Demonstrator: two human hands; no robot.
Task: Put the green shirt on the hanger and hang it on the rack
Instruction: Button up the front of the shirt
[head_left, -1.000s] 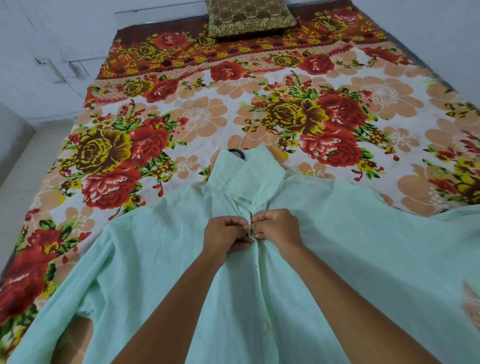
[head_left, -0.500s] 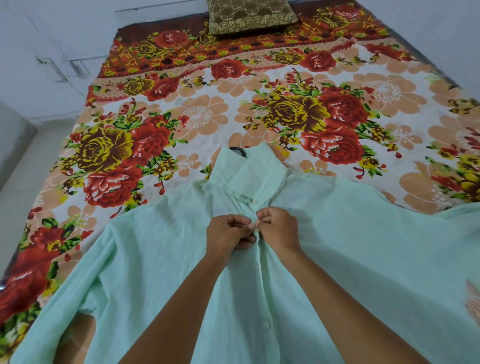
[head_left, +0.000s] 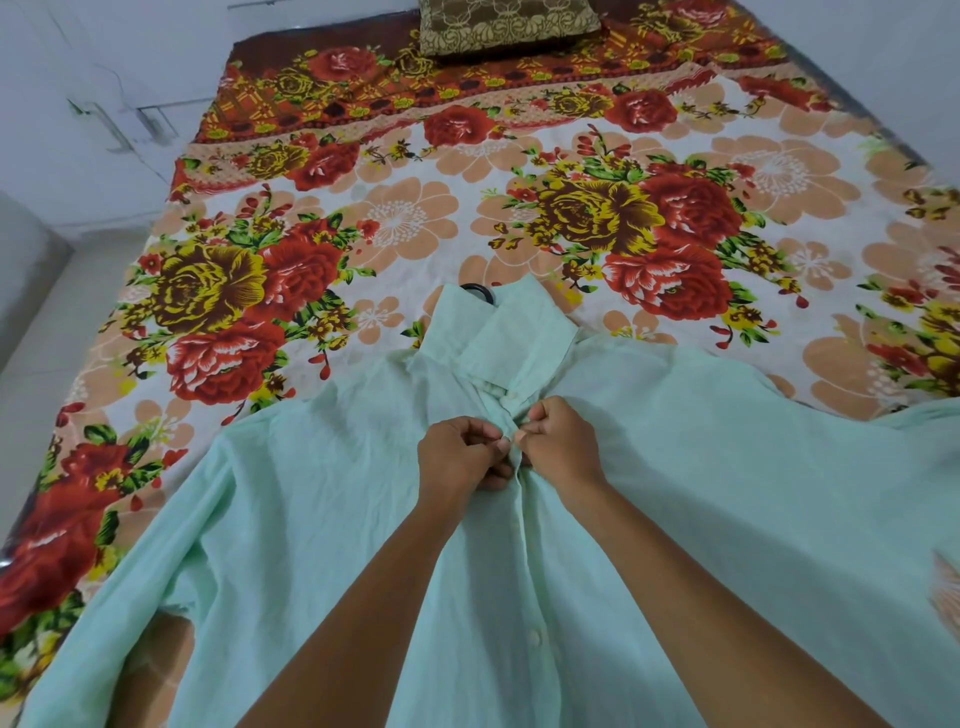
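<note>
The pale green shirt (head_left: 701, 493) lies spread front-up on the bed, sleeves out to both sides. A black hanger hook (head_left: 479, 291) pokes out above the collar; the rest of the hanger is hidden inside the shirt. My left hand (head_left: 460, 457) and my right hand (head_left: 558, 439) meet just below the collar, each pinching one edge of the button placket at an upper button. Further buttons run down the placket between my forearms. No rack is in view.
The bed (head_left: 395, 223) carries a floral sheet of red and yellow roses. A brown patterned pillow (head_left: 506, 23) sits at the head. White cupboard doors (head_left: 104, 119) and a strip of floor run along the left.
Both hands have stayed at the placket below the collar, with small finger movements on the button. The shirt has not shifted.
</note>
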